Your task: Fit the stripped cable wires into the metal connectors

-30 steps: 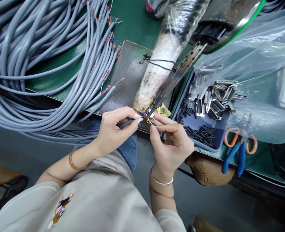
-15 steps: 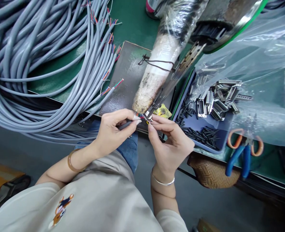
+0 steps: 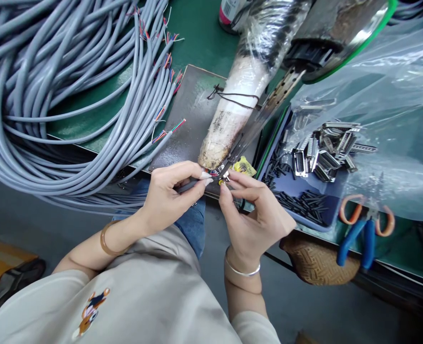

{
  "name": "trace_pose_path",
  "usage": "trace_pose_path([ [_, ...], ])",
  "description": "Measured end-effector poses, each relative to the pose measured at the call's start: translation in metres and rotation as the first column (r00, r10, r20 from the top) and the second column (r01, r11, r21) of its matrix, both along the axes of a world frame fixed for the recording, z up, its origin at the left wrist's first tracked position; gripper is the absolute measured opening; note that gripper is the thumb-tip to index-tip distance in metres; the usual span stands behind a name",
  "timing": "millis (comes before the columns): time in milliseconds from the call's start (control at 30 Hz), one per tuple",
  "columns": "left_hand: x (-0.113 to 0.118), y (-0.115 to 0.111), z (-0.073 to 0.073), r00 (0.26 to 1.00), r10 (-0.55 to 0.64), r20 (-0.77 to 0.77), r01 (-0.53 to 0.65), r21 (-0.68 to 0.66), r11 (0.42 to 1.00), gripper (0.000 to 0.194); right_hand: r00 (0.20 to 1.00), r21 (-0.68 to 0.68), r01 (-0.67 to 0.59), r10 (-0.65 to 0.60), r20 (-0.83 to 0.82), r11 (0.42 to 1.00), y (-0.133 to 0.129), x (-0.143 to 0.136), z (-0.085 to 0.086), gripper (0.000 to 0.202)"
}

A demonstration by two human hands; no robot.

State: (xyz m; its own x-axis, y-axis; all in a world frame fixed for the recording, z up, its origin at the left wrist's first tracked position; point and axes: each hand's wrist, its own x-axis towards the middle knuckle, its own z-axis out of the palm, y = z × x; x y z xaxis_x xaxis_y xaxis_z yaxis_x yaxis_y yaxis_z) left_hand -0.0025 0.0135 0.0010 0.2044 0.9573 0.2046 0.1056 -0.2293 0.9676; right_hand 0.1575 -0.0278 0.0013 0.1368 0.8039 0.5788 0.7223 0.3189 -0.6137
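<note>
My left hand (image 3: pixel 175 191) pinches the end of a grey cable, whose thin coloured wires reach a small metal connector (image 3: pixel 223 173). On the other side of that connector is my right hand (image 3: pixel 252 205), thumb and forefinger closed on something too small to make out, with a bit of yellow beside the fingertips. Directly above both hands a metal arm (image 3: pixel 249 136) slopes down to the connector, next to a plastic-wrapped white tube (image 3: pixel 229 105). A crumpled yellow piece (image 3: pixel 245 167) lies just beyond my right fingers.
Many grey cables (image 3: pixel 100 110) with stripped ends cover the left. A blue tray (image 3: pixel 328 224) on the right holds connectors and black sleeves. Beside it lie blue-handled pliers (image 3: pixel 369 243) and orange-handled scissors (image 3: pixel 349 210). A dark board (image 3: pixel 193 110) lies under the tube.
The whole view has shifted slightly, so the bench items sit a little lower and further right. My right hand has tilted slightly; both hands stay at the connector.
</note>
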Motion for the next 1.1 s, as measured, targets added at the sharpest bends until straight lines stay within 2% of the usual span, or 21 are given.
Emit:
trace_pose_path([
  [100,0.0,0.0,-0.001,1.0,-0.014,0.002,0.014,-0.045,0.999,0.01,1.0,-0.026,-0.001,0.001,0.01,1.0,-0.001,0.002,-0.002,0.014],
  [233,0.0,0.001,-0.004,1.0,-0.015,-0.002,0.015,-0.034,0.999,0.01,1.0,-0.027,-0.008,0.009,0.025,1.0,0.001,0.003,-0.003,0.011],
  [500,0.0,0.001,0.005,1.0,0.018,-0.012,-0.018,0.007,1.0,0.008,0.995,0.035,0.017,-0.021,0.095,0.999,0.006,0.001,0.004,0.01],
  [800,-0.004,0.002,-0.001,0.998,-0.03,-0.047,0.024,-0.119,0.993,0.009,0.99,-0.02,-0.075,0.077,0.114,0.997,-0.001,0.004,0.0,0.014],
  [1100,-0.004,-0.002,-0.001,0.998,-0.048,-0.038,0.04,-0.178,0.983,0.01,0.984,-0.001,-0.061,0.061,0.167,0.998,-0.006,0.005,0.001,0.015],
])
